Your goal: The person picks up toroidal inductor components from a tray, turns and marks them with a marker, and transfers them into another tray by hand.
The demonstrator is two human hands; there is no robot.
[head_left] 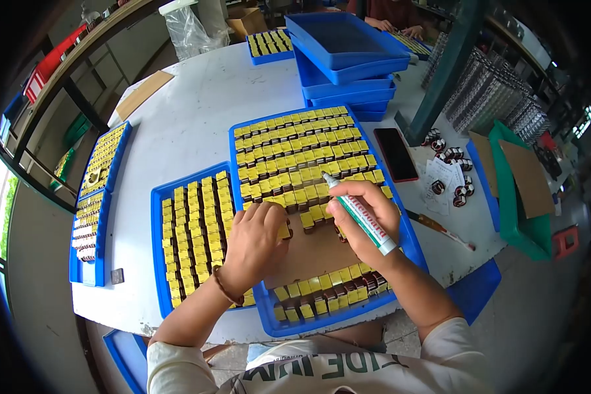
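My right hand (368, 217) grips a whiteboard marker (361, 217), white with a green band and red lettering, its tip pointing up and left over the rows. My left hand (259, 240) is curled, fingertips down, pinching a small yellow-topped coil block (284, 231) at the tray's bare brown patch. Beneath both hands lies a blue tray (414, 246) with rows of yellow-topped coil blocks (295, 161) at its far side and more along its near edge. The fingers partly hide the pinched block.
To the left are a second filled blue tray (156, 226) and narrower trays (100, 262) at the table edge. Stacked blue trays (348, 65) stand behind. Right of my tray lie a phone (396, 154), a brush (440, 228) and loose coils (463, 190). A green post (443, 72) rises there. Another person's hands (410, 31) work at the back.
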